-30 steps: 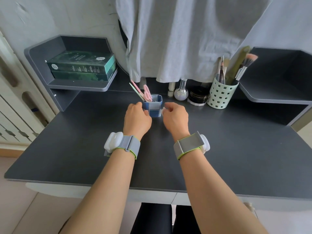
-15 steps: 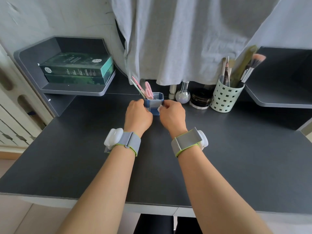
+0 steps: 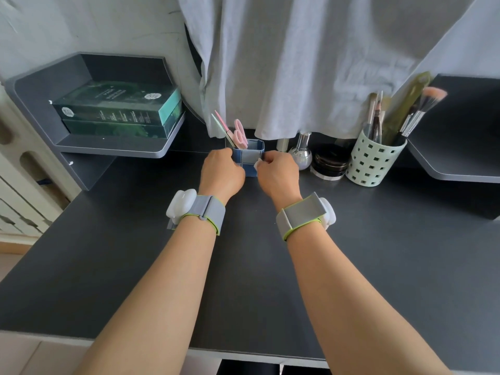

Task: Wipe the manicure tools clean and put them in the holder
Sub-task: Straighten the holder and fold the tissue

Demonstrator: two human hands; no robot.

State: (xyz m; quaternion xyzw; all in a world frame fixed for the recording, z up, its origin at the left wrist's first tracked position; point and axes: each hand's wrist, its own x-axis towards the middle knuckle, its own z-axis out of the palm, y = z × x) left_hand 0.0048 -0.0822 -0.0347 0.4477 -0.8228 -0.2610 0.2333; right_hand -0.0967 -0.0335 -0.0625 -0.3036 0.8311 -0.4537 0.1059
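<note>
A small blue square holder stands on the dark desk near the back, under the hanging grey cloth. Pink scissors and pink and green nail files stick out of its left side. My left hand grips the holder's left side. My right hand grips its right side, with a bit of white wipe showing between the fingers. The fingertips of both hands are hidden behind the holder.
To the right of the holder stand a silver bottle, a black jar and a pale green perforated cup of brushes. Green boxes lie on the left shelf. A second shelf juts out at right.
Both hands have pushed the blue holder away from me, toward the back of the desk under the cloth. The camera has tilted down a little.
</note>
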